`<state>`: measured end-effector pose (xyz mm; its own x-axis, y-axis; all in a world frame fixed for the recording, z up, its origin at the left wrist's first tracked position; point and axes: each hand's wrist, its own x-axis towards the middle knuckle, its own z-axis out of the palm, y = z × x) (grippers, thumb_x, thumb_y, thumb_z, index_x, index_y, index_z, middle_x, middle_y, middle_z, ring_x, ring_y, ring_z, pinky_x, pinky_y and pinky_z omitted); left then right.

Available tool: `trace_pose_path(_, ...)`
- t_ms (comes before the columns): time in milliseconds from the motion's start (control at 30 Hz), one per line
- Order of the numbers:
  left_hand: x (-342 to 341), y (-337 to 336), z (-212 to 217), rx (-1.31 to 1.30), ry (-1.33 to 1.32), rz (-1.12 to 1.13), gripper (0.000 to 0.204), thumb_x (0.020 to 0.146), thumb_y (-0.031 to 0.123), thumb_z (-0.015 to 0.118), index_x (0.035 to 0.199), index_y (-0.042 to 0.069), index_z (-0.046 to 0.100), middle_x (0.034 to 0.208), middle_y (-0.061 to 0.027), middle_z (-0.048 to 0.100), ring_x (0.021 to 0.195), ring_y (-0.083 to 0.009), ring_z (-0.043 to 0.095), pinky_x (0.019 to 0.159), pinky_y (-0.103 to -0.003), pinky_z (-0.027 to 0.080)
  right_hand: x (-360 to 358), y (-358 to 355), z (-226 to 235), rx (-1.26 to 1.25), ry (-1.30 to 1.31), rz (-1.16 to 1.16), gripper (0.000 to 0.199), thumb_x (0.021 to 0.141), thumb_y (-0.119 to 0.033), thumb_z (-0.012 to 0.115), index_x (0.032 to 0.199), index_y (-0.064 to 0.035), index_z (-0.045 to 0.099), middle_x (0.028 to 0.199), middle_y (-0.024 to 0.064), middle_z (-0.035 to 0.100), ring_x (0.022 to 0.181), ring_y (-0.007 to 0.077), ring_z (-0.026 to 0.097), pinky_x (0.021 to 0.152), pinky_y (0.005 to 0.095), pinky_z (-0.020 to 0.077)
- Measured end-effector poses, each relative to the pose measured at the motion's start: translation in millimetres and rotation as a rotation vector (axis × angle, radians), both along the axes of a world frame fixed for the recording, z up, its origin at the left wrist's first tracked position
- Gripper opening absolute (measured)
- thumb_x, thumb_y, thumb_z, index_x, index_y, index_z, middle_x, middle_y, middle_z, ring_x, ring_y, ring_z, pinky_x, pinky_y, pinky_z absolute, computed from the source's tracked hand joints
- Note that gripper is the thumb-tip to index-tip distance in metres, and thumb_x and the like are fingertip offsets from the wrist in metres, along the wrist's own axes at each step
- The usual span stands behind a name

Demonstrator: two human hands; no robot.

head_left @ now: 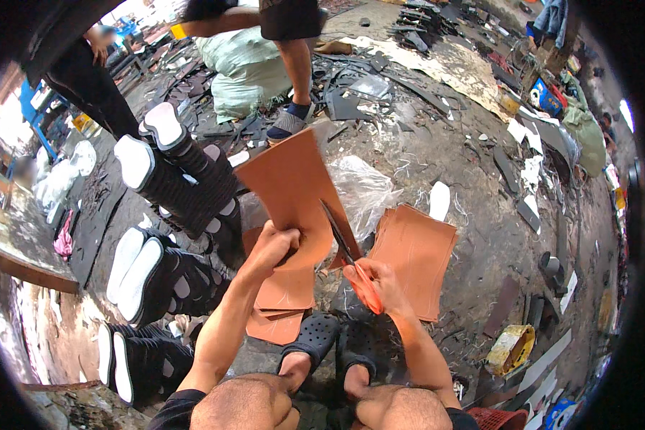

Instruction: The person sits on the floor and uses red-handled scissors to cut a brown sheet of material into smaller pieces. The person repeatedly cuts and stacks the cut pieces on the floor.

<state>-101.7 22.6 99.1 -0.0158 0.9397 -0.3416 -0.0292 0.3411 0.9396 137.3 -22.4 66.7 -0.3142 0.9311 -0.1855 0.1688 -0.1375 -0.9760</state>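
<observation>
My left hand (275, 245) is closed on the lower left part of a brown sheet (283, 179), which stands tilted up in front of me. My right hand (377, 285) grips orange-handled scissors (366, 288). Their dark blades reach up into the sheet, along a cut near its right side. Below my left hand lie several brown cut pieces (285, 290) on the floor. To the right of the scissors rests a stack of brown sheets (416, 261) with lines marked on them.
Stacks of black and white soles (183, 179) stand at the left. A clear plastic bag (362, 190) lies beyond the sheet. Farther off are a pale green sack (240, 68) and another person's leg (295, 72). A yellow container (512, 350) sits among scraps at the right.
</observation>
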Motion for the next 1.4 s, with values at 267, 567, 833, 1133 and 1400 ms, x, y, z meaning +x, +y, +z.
trace_pose_path(267, 1, -6, -7, -0.119, -0.061, -0.161, 0.007, 0.067, -0.001, 0.054, 0.07, 0.005, 0.052, 0.061, 0.0023, 0.047, 0.054, -0.0076, 0.042, 0.049, -0.025, 0.032, -7, -9, -8, -0.05, 0.131, -0.007, 0.044, 0.096, -0.043, 0.06, 0.069, -0.008, 0.055, 0.054, -0.0027, 0.049, 0.045, 0.0051, 0.046, 0.04, 0.0221, 0.0332)
trace_pose_path(567, 5, -19, -41, -0.213, -0.084, -0.383, 0.017, 0.073, 0.009, 0.052, 0.057, 0.009, 0.049, 0.05, 0.003, 0.041, 0.045, -0.0057, 0.035, 0.041, -0.027, 0.02, -16, 9, -18, 0.159, -0.073, -0.027, 0.037, 0.094, -0.034, 0.064, 0.093, 0.003, 0.065, 0.064, 0.0094, 0.061, 0.059, 0.0114, 0.05, 0.055, 0.032, 0.043)
trace_pose_path(833, 1, 16, -12, 0.233, -0.12, 0.017, 0.026, 0.086, 0.016, 0.072, 0.106, 0.0, 0.066, 0.093, -0.0042, 0.07, 0.078, -0.0112, 0.064, 0.075, -0.025, 0.05, -23, 8, -15, 0.08, -0.119, -0.046, 0.04, 0.094, -0.04, 0.062, 0.099, -0.0001, 0.066, 0.071, 0.0122, 0.066, 0.066, 0.0159, 0.063, 0.062, 0.0317, 0.0467)
trace_pose_path(1133, 19, 14, -10, 0.229, -0.174, -0.015, 0.017, 0.087, 0.007, 0.069, 0.103, 0.001, 0.064, 0.087, -0.0033, 0.068, 0.07, -0.0083, 0.061, 0.06, -0.022, 0.049, -19, 33, -24, 0.379, -0.488, -0.071, 0.048, 0.097, -0.05, 0.052, 0.089, -0.0023, 0.056, 0.064, 0.0131, 0.061, 0.061, 0.024, 0.063, 0.058, 0.0389, 0.0476)
trace_pose_path(1400, 2, 40, -9, 0.19, -0.059, -0.003, 0.015, 0.089, 0.017, 0.069, 0.096, 0.004, 0.065, 0.08, 0.0009, 0.063, 0.065, -0.0073, 0.053, 0.056, -0.024, 0.043, -25, 38, -2, 0.177, -0.126, -0.06, 0.05, 0.095, -0.045, 0.061, 0.072, -0.0004, 0.057, 0.054, 0.0029, 0.047, 0.052, 0.0087, 0.044, 0.047, 0.0308, 0.0366)
